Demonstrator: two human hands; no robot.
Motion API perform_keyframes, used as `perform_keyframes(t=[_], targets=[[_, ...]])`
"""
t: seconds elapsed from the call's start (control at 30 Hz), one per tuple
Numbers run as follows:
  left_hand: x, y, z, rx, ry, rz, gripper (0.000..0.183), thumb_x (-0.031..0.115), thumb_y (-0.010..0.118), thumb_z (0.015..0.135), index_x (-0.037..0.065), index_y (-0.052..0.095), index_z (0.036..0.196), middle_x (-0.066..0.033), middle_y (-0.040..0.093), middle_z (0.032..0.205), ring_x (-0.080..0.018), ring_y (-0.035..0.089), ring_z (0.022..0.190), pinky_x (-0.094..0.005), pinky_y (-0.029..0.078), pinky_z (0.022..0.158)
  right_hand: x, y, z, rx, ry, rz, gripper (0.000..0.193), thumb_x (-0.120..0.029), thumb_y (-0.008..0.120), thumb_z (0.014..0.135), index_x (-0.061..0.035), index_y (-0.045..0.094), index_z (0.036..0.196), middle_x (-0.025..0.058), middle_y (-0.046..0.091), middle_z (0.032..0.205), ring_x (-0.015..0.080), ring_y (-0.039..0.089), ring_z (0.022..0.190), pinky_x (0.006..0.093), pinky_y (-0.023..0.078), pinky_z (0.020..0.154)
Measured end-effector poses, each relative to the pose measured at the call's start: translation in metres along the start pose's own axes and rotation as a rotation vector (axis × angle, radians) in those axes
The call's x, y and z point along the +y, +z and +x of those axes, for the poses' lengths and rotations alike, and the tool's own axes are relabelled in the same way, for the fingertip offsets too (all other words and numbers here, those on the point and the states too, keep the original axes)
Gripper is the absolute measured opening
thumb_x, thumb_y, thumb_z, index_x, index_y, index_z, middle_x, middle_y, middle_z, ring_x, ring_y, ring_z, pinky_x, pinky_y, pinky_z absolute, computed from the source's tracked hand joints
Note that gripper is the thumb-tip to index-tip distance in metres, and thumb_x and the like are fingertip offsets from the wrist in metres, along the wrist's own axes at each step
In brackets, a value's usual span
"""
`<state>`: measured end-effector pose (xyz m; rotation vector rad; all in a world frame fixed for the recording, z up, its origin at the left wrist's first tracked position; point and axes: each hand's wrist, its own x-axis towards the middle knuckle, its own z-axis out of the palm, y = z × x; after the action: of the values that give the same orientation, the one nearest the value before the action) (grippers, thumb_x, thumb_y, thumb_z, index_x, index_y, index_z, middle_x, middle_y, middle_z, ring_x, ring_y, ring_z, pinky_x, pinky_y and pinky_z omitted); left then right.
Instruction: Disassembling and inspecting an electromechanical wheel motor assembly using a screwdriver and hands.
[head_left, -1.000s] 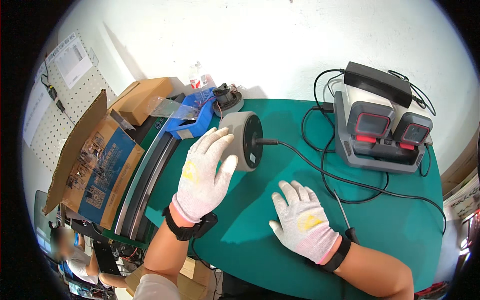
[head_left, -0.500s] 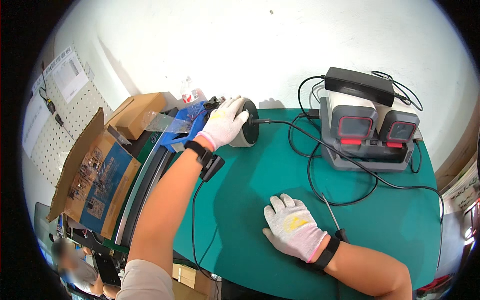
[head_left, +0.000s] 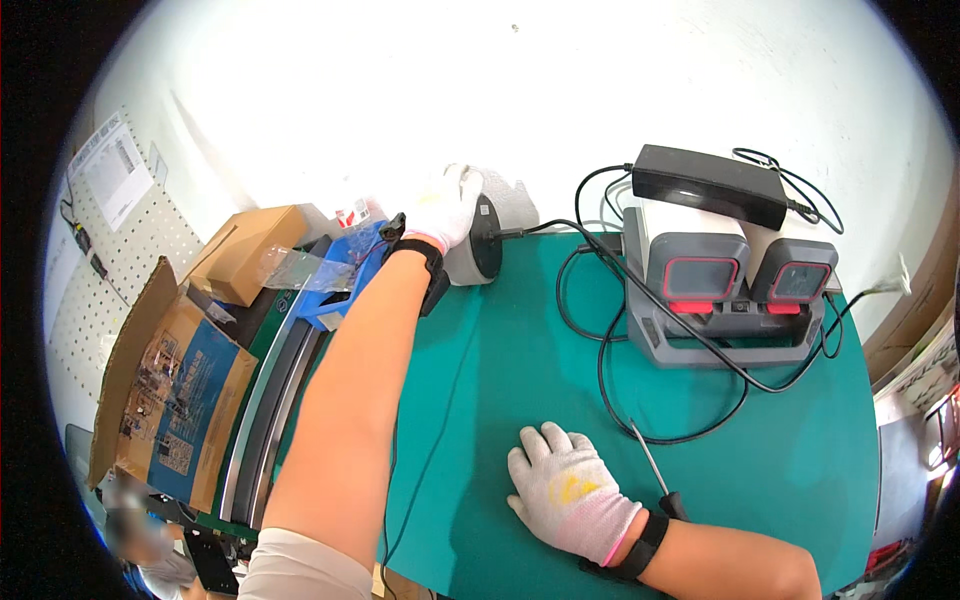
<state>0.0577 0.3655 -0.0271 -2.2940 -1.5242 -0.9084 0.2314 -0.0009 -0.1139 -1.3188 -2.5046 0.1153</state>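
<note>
Gloved in pale fabric, my left hand (head_left: pixel 446 212) lies curved over the top of a whitish cylinder (head_left: pixel 464 267) with a black round end. Its fingers are partly washed out by glare against the wall. A black cable (head_left: pixel 556 223) runs from the middle of the black end. My right hand (head_left: pixel 572 488), in a pale glove with a yellow mark, rests palm down on the green tabletop (head_left: pixel 480 420) with fingers stretched and apart, holding nothing. Beside its wrist lies a screwdriver (head_left: pixel 655 465) with a dark handle.
A grey dock (head_left: pixel 700 350) with two white-and-grey units stands at the right, a black power adapter (head_left: pixel 710 187) on top. Cable loops cross the table. At the left are a blue bin (head_left: pixel 335 310), a small carton (head_left: pixel 247 255), a larger open box (head_left: pixel 185 405) and a seated person (head_left: pixel 145 550).
My left hand has shifted farther over the cylinder, toward the wall. At the right, the cable's hanging part has swung up, its pale end now visible. My right hand stays on the table.
</note>
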Motion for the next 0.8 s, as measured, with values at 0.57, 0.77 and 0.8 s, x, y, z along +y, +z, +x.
perform_keyframes(t=[0.57, 0.77, 0.8], targets=[[0.006, -0.020, -0.031, -0.092, 0.076, -0.044, 0.076, 0.058, 0.045, 0.104, 0.001, 0.050, 0.154, -0.0240, 0.051, 0.156, -0.0407, 0.047, 0.145, -0.0485, 0.034, 0.122, -0.002, -0.010, 0.001, 0.008, -0.019, 0.064, 0.044, -0.038, 0.077, 0.086, -0.0020, 0.068, 0.110, 0.0155, 0.061, 0.114, 0.0333, 0.058, 0.113, 0.0454, 0.050, 0.092], [0.044, -0.085, -0.175, -0.021, 0.297, 0.112, 0.094, 0.050, 0.069, 0.093, -0.009, 0.034, 0.158, -0.0327, 0.040, 0.160, -0.0464, 0.036, 0.151, -0.0539, 0.028, 0.125, -0.003, -0.006, -0.001, -0.041, 0.000, 0.028, 0.050, -0.037, 0.076, 0.086, 0.0004, 0.064, 0.117, 0.0190, 0.060, 0.129, 0.0352, 0.058, 0.123, 0.0464, 0.050, 0.098], [0.056, -0.106, -0.205, -0.079, 0.277, 0.093, 0.096, 0.049, 0.072, 0.090, -0.007, 0.034, 0.158, -0.0323, 0.040, 0.161, -0.0464, 0.037, 0.151, -0.0550, 0.027, 0.125, -0.002, -0.002, -0.002, -0.038, -0.001, 0.000, 0.051, -0.038, 0.076, 0.086, 0.0007, 0.064, 0.117, 0.0189, 0.060, 0.129, 0.0349, 0.058, 0.122, 0.0460, 0.050, 0.098]])
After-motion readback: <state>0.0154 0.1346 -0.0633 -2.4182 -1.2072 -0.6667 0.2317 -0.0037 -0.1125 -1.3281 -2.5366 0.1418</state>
